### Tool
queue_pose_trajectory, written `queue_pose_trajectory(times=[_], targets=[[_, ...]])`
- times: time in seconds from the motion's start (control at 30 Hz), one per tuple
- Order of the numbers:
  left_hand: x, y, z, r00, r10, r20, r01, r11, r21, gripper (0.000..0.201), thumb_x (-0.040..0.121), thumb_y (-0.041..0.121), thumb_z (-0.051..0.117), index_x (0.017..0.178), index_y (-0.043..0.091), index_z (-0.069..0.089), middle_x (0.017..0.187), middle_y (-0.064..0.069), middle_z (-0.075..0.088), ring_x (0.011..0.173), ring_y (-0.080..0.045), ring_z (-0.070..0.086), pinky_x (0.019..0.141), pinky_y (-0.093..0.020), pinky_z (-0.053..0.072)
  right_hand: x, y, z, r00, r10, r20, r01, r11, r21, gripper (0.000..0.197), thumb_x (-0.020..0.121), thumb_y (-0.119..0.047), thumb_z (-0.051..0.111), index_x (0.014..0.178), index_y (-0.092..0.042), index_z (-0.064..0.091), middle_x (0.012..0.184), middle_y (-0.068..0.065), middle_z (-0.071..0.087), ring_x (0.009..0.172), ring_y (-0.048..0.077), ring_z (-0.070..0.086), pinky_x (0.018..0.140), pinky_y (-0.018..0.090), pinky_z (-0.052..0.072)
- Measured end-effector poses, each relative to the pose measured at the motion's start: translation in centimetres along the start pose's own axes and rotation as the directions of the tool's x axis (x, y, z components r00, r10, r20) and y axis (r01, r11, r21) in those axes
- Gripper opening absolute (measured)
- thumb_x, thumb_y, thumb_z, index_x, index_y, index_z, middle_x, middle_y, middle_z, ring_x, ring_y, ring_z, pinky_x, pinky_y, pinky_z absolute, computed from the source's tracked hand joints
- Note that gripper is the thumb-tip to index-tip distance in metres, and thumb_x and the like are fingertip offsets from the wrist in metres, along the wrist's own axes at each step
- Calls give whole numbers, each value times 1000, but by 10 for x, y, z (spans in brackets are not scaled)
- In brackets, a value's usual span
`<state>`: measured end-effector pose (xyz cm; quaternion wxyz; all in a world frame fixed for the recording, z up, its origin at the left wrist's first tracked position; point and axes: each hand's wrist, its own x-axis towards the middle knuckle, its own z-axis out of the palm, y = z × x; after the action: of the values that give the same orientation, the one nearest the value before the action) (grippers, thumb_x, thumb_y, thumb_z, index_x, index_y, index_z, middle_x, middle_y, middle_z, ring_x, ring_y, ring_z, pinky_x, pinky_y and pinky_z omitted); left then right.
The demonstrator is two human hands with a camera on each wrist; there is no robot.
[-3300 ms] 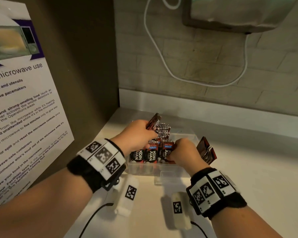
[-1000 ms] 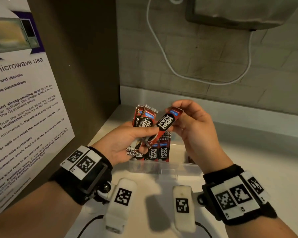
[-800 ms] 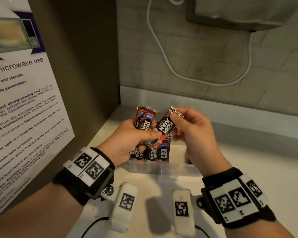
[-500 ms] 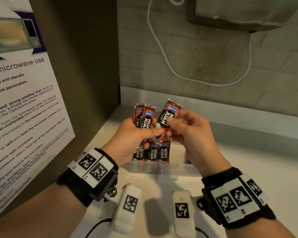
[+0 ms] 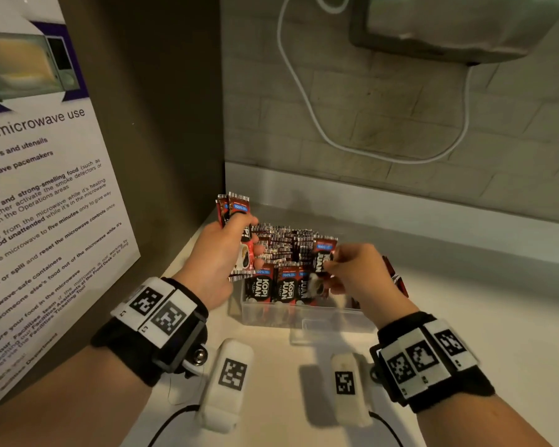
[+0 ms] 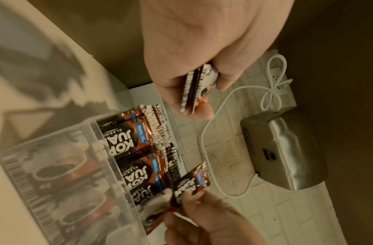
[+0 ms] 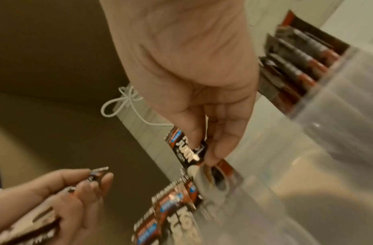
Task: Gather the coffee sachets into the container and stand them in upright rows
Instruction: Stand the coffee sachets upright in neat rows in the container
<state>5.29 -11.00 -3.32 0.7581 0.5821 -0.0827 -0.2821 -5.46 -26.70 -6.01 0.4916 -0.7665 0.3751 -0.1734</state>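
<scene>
A clear plastic container stands on the white counter with red-and-black coffee sachets upright in rows inside. My left hand hovers over its left end and grips a small bundle of sachets, seen edge-on in the left wrist view. My right hand pinches a single sachet upright at the right end of the front row; the right wrist view shows this sachet between thumb and fingers. More sachets lean outside the container's right wall.
A wall with a microwave notice closes the left side. A steel appliance hangs above, its white cable looping down the tiled back wall. Bare white counter stretches to the right.
Both hands came down from chest height to the container. The right hand drew one sachet away from the left hand's bundle and lowered it to the front row's right end.
</scene>
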Motion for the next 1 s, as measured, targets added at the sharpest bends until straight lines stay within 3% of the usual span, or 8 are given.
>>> queue_pose_trajectory(times=[0.07, 0.17, 0.27, 0.33, 0.5, 0.67, 0.87, 1.0], targets=[[0, -1, -1, 1000, 2, 9, -2, 1000, -2, 9, 92, 20, 59, 94, 11, 60, 63, -3, 55, 51, -13, 54, 42, -23, 46, -1, 5, 6, 999, 34, 43, -32, 999, -32, 12, 86, 4, 64, 77, -2, 59, 72, 13, 65, 60, 24, 66, 62, 36, 60], [-1, -3, -1, 1000, 8, 23, -8, 1000, 20, 9, 92, 19, 58, 91, 11, 60, 63, -3, 55, 50, -13, 53, 43, -23, 46, 3, 14, 11, 997, 51, 65, -45, 995, -85, 27, 80, 8, 68, 66, -8, 51, 62, 10, 62, 63, 31, 69, 68, 45, 60], [-1, -5, -2, 999, 6, 37, -7, 999, 32, 9, 93, 19, 58, 90, 11, 60, 63, -3, 55, 49, -13, 54, 44, -23, 47, 6, 20, 15, 995, 55, 82, -37, 978, -205, 27, 77, 3, 72, 65, -10, 52, 63, 8, 63, 58, 20, 65, 60, 29, 56], [-2, -6, -1, 999, 3, 46, -4, 999, 38, 10, 93, 21, 58, 90, 12, 61, 62, -2, 56, 49, -13, 54, 45, -23, 48, 8, 21, 18, 997, 34, 74, -8, 947, -320, 26, 75, -4, 74, 63, -13, 53, 68, 6, 62, 64, 20, 61, 58, 24, 47], [-1, -6, 0, 999, 0, 49, -2, 999, 50, 11, 93, 22, 58, 91, 12, 61, 65, -2, 57, 51, -12, 56, 46, -23, 49, 10, 20, 18, 991, 74, 107, -22, 906, -422, 14, 74, -12, 72, 74, -9, 59, 81, 10, 67, 71, 20, 59, 56, 23, 42], [-2, -9, 1, 999, -9, 53, 6, 999, 54, 11, 93, 21, 58, 88, 13, 62, 65, -2, 56, 52, -12, 56, 47, -22, 49, 16, 16, 24, 973, 167, 159, -59, 845, -532, 24, 69, -21, 74, 82, -11, 57, 71, 1, 56, 59, 10, 49, 45, 20, 34], [-3, -11, 1, 997, -25, 74, 21, 998, 62, 12, 93, 24, 59, 89, 13, 62, 64, -1, 58, 53, -12, 57, 50, -25, 49, 20, 19, 33, 974, 125, 189, 32, 750, -661, 23, 78, -34, 69, 89, -17, 59, 79, -1, 54, 72, 17, 50, 66, 24, 39], [-1, -10, 0, 997, -30, 77, 27, 998, 50, 12, 93, 22, 58, 89, 12, 62, 62, -1, 57, 52, -11, 56, 48, -23, 50, 17, 19, 33, 984, 81, 158, 37, 777, -629, 26, 75, -32, 74, 85, -17, 55, 77, -2, 54, 75, 18, 53, 67, 26, 41]])
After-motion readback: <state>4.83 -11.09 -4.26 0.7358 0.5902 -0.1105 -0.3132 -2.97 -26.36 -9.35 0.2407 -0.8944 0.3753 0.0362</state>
